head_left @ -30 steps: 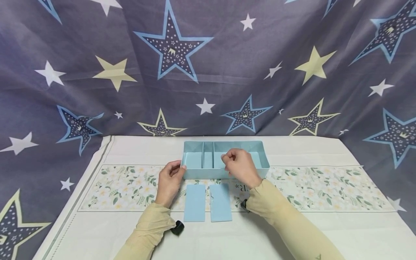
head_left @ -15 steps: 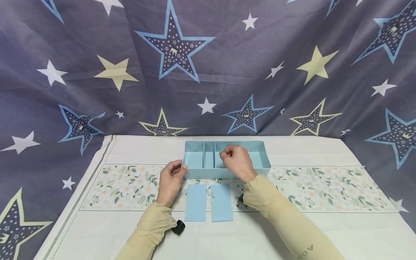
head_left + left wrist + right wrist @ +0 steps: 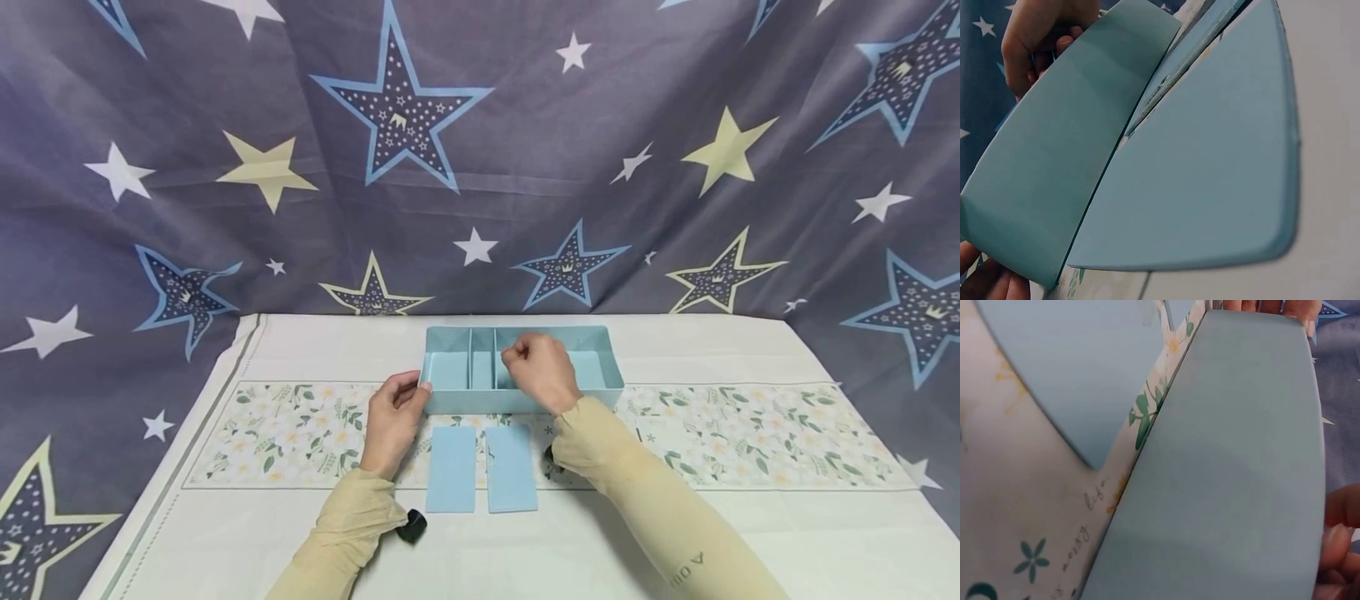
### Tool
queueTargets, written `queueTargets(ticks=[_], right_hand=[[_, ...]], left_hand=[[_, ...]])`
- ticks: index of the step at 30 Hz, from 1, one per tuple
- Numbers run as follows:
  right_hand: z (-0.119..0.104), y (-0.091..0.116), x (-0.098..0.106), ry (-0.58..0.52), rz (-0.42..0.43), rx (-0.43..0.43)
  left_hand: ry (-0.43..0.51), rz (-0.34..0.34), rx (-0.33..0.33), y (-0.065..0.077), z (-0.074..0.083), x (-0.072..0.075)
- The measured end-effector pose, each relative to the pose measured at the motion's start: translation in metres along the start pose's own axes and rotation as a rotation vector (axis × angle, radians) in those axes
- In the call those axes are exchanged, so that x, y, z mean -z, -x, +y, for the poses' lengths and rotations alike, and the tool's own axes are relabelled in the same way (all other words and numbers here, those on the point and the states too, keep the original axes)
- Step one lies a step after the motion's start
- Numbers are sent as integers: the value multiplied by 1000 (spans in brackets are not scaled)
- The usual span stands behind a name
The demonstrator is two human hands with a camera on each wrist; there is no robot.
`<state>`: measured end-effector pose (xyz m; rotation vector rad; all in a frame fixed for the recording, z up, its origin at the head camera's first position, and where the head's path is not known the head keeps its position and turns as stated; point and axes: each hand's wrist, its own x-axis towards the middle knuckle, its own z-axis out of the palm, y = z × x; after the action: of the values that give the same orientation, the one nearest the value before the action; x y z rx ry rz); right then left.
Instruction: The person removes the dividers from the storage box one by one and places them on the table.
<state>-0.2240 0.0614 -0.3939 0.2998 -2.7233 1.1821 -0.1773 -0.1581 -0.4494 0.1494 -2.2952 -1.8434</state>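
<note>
A long pale-blue box (image 3: 450, 402), split by two thin dividers, stands on the table. My left hand (image 3: 392, 423) grips its left end, thumb at the front corner and fingers along the side. My right hand (image 3: 542, 372) is over the large right compartment, with curled fingers beside the right divider (image 3: 494, 358). Whether those fingertips pinch something I cannot tell. In the left wrist view the box's front wall (image 3: 1072, 144) covers part of the right hand (image 3: 1047, 37). Two flat light-blue rectangular pieces, a left one (image 3: 452, 469) and a right one (image 3: 512, 468), lie side by side before the box.
A white cloth (image 3: 300, 542) with a floral band (image 3: 300, 433) covers the table. Behind it hangs a dark star-patterned curtain (image 3: 480, 167). A small black object (image 3: 412, 527) sits by the left sleeve.
My right hand has shifted slightly left and farther back inside the box's outline, toward the right divider. My left hand, the box and the two flat pieces stay in place.
</note>
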Motion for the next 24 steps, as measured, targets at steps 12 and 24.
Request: queueTargets(ticks=[12, 24], right_hand=[[2, -8, -5, 68, -29, -30], [0, -12, -9, 138, -64, -56]], left_hand=[[2, -5, -12, 1, 0, 0], [-3, 3, -7, 0, 0, -1]])
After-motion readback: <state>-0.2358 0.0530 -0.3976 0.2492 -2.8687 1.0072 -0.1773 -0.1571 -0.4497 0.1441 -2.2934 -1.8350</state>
